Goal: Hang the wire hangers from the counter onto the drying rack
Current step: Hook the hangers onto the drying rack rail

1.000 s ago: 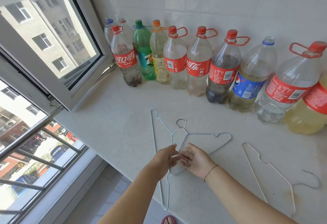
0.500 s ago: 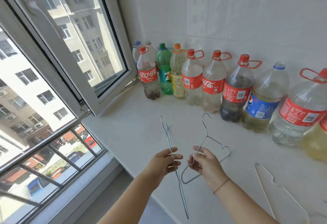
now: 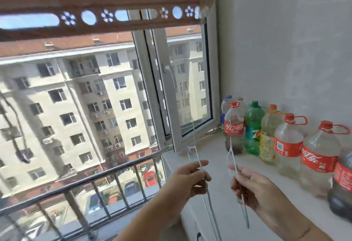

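The brown perforated drying rack now looms overhead, the white stone counter below. My left grip pinches one thin silver wire hanger and my right grip a second wire hanger. Both are freshly lifted and ready for hooking.

The hangers I hold are thin, smooth metal wire, faintly shiny. My counter looks matt and pale. The bottles are clear glossy plastic with shiny labels. The railing is dull dark metal.
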The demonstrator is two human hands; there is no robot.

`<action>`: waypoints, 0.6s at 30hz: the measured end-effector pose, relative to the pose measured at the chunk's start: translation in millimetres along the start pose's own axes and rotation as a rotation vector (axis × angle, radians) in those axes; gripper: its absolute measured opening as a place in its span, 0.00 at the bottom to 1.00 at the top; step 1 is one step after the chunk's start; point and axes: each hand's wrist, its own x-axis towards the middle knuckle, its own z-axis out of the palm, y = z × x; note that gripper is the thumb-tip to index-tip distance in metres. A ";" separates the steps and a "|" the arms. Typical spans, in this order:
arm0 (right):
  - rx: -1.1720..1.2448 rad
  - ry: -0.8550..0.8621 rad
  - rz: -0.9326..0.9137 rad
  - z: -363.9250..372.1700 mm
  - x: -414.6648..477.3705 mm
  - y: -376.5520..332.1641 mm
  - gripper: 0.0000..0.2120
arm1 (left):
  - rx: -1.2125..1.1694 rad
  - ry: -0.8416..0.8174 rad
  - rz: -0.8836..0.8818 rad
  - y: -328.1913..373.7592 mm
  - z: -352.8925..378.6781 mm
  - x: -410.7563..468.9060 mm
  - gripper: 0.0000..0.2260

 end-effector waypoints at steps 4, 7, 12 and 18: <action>-0.049 -0.155 -0.114 50.0 14.4 -57.9 0.14 | 0.007 0.070 0.187 65.4 -18.6 -27.8 0.09; -0.093 -0.239 -0.202 87.7 26.3 -98.5 0.13 | 0.020 0.114 0.297 109.6 -32.8 -48.9 0.08; -0.151 -0.378 -0.311 151.2 35.6 -147.4 0.13 | -0.011 0.195 0.438 165.3 -57.2 -85.2 0.10; -0.176 -0.558 -0.382 213.5 41.5 -170.2 0.13 | -0.016 0.291 0.574 200.5 -86.9 -106.9 0.12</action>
